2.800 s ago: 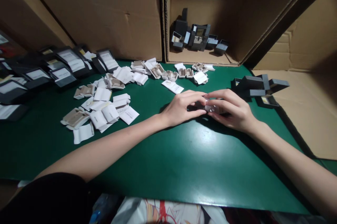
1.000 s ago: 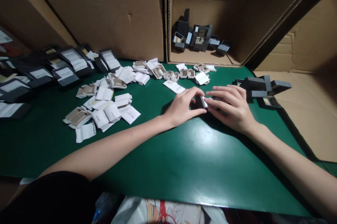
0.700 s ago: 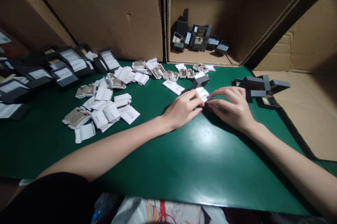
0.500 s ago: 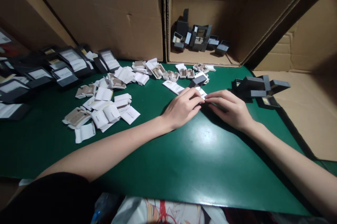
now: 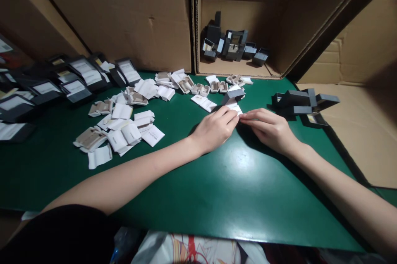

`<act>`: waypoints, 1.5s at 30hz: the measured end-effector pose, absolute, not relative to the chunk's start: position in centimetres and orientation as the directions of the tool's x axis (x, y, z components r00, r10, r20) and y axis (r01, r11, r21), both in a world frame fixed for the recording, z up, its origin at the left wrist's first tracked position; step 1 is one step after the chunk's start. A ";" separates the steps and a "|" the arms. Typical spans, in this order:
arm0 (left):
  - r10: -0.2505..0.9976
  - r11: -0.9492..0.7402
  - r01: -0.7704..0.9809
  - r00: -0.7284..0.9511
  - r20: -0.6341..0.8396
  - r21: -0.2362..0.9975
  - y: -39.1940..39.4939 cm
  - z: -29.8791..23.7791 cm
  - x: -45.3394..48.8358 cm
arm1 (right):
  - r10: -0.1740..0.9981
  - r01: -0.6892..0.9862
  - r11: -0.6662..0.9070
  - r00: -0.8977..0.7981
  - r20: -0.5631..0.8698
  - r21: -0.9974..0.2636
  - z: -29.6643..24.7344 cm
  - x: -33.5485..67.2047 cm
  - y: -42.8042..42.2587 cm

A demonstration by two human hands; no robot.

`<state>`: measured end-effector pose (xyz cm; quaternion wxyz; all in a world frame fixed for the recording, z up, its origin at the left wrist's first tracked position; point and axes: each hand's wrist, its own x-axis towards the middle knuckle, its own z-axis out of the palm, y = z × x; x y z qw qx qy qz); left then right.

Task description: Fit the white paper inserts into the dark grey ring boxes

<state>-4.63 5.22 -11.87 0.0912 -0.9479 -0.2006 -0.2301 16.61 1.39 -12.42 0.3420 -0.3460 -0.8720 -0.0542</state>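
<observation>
The green table [image 5: 217, 198] fills most of the view. An open carton [image 5: 217, 67] stands on its side at the far edge, with a cluster of grey boxes [image 5: 231, 45] inside. Flat dark trays [image 5: 77, 84] with white labels crowd the far left corner. Beside them, loose white inserts [image 5: 124, 127] spread from the left side along the far edge. A few grey sleeves [image 5: 299, 103] lie stacked near the right edge.

Both forearms reach in from the near edge and meet just beyond the middle of the table. The left hand [image 5: 215, 128] has its fingers [image 5: 231, 116] close together on a white card [image 5: 235, 108]; whether they grip it cannot be told. The right hand [image 5: 269, 128] has narrowed its thumb and forefinger onto the card's near corner. The card lies in a small grey box [image 5: 232, 95], lid raised, resting on the table just beyond the fingertips.
</observation>
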 end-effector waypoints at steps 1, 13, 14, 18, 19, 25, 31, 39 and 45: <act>0.341 -0.900 0.426 0.817 0.465 -0.090 5.2 -11.8 -4.6 | 0.569 0.635 0.758 -0.534 0.625 -0.148 -12.4 16.7 1.3; 0.382 -0.905 0.425 0.785 0.488 0.024 4.9 -12.1 -4.7 | 0.624 0.665 0.723 -0.513 0.590 -0.187 -13.0 16.4 1.6; 0.383 -0.906 0.422 0.788 0.482 0.030 5.0 -12.1 -4.7 | 0.631 0.668 0.722 -0.528 0.568 -0.181 -13.1 16.3 1.6; 0.370 -0.913 0.408 0.801 0.471 0.022 5.2 -12.1 -4.7 | 0.663 0.691 0.701 -0.542 0.516 -0.175 -13.5 16.4 1.7; 0.361 -0.915 0.404 0.807 0.468 0.009 5.3 -12.1 -4.7 | 0.671 0.701 0.693 -0.540 0.509 -0.170 -13.6 16.5 1.6; 0.336 -0.917 0.395 0.835 0.436 -0.050 5.2 -12.2 -4.8 | 0.717 0.743 0.652 -0.542 0.438 -0.148 -13.5 16.7 1.4; 0.355 -0.927 0.369 0.793 0.495 0.073 5.5 -12.7 -5.2 | 0.698 0.720 0.673 -0.541 0.470 -0.171 -13.3 16.9 1.4; 0.208 -0.978 0.162 0.821 0.531 0.133 5.0 -12.0 -5.3 | 0.651 0.715 0.677 -0.470 0.596 -0.175 -12.6 17.3 1.4; 0.468 -0.882 0.408 0.711 0.524 0.235 5.9 -12.1 -5.9 | 0.682 0.700 0.671 -0.452 0.575 -0.246 -12.5 17.1 1.2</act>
